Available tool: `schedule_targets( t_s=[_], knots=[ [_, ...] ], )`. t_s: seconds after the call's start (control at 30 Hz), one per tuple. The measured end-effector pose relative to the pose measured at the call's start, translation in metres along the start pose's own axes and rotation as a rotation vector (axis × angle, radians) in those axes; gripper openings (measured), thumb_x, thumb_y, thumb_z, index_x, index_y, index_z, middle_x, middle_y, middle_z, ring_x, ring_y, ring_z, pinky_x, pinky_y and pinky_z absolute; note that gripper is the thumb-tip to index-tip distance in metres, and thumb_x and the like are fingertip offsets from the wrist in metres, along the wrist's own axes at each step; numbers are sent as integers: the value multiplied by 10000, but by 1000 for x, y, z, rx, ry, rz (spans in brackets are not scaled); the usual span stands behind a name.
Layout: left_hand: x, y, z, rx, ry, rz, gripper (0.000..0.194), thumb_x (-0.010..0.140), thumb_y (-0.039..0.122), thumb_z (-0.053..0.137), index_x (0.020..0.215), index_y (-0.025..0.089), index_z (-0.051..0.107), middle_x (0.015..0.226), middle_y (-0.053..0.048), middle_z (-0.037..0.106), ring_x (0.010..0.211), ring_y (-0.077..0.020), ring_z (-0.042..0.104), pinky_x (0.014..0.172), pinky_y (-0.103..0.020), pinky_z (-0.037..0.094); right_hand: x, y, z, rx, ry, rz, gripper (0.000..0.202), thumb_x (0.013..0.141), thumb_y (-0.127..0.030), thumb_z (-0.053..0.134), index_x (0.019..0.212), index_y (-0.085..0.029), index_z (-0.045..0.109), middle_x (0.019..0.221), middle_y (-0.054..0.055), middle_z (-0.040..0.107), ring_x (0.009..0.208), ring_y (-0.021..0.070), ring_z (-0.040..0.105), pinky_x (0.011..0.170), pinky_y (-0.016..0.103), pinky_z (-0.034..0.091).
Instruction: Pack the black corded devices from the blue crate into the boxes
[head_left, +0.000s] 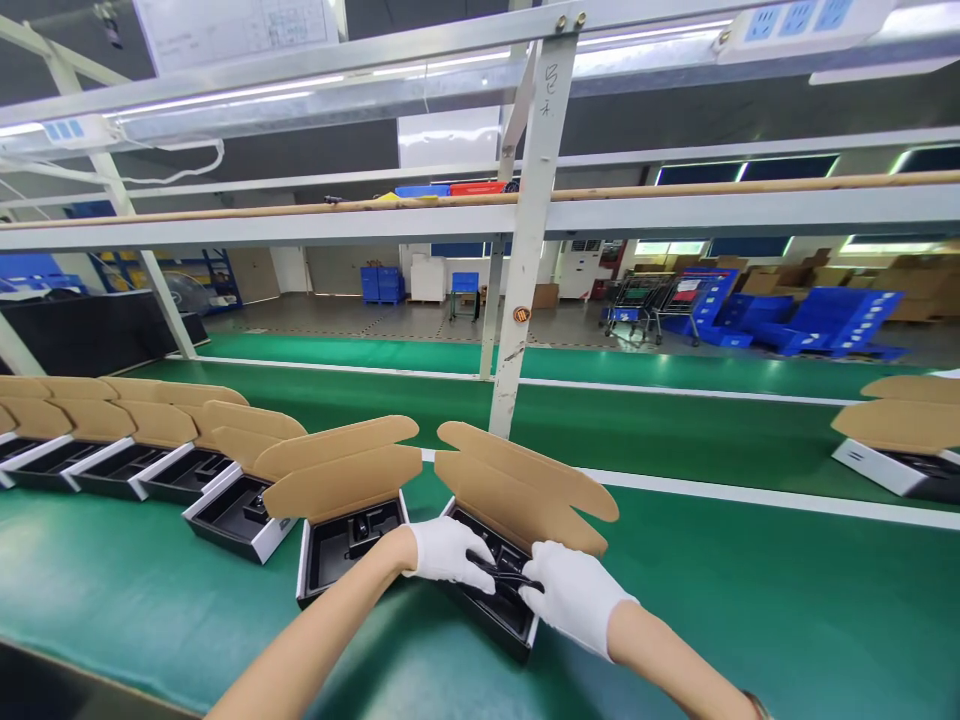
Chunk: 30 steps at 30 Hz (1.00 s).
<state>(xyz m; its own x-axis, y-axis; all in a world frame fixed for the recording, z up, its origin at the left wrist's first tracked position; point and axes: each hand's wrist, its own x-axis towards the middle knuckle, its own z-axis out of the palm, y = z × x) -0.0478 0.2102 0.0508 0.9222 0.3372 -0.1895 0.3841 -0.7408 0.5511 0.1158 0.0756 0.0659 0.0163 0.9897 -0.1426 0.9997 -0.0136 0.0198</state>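
Note:
Both of my hands wear white gloves and meet over an open box [517,625] with a black tray inside and a raised brown cardboard lid [517,485]. Between them runs a black cable [507,576], lying over the tray. My left hand [450,553] grips the cable's left end with thumb and fingers. On the other side my right hand [570,592] pinches its right end. Part of the tray's contents is hidden beneath the hands. Just left stands another open box [322,560], with a small black device [365,527] in its tray; my left forearm crosses its front corner.
Several more open boxes [232,515] line the green bench [720,600] to the left. Another open box [885,465] stands far right. A white metal post [525,290] rises behind the lids, carrying a shelf [300,228] above the bench.

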Motion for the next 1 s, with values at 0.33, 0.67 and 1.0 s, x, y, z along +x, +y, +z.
schedule_targets(
  t_s=[0.33, 0.67, 1.0],
  knots=[
    [16, -14, 18, 376, 78, 154, 309, 838, 491, 638, 935, 219, 747, 988, -87, 702, 941, -272, 629, 757, -342, 462, 10, -11, -1, -198, -160, -144, 227, 779, -261, 643, 864, -102, 780, 866, 176, 737, 806, 335, 709, 687, 380, 520],
    [0, -7, 65, 483, 277, 287, 298, 910, 466, 564, 818, 206, 675, 821, -41, 696, 1008, -236, 600, 960, -400, 411, -18, -14, 14, -92, 37, -47, 175, 773, -287, 676, 892, -166, 719, 885, 121, 722, 781, 295, 691, 662, 358, 530],
    [-120, -53, 76, 960, 989, 76, 551, 841, 641, 556, 1106, 168, 654, 1017, -97, 734, 913, -287, 668, 816, -407, 493, -29, 93, 56, -5, 103, 163, 253, 764, -10, 556, 884, -190, 687, 901, 87, 717, 832, 234, 687, 761, 312, 512]
  ],
)
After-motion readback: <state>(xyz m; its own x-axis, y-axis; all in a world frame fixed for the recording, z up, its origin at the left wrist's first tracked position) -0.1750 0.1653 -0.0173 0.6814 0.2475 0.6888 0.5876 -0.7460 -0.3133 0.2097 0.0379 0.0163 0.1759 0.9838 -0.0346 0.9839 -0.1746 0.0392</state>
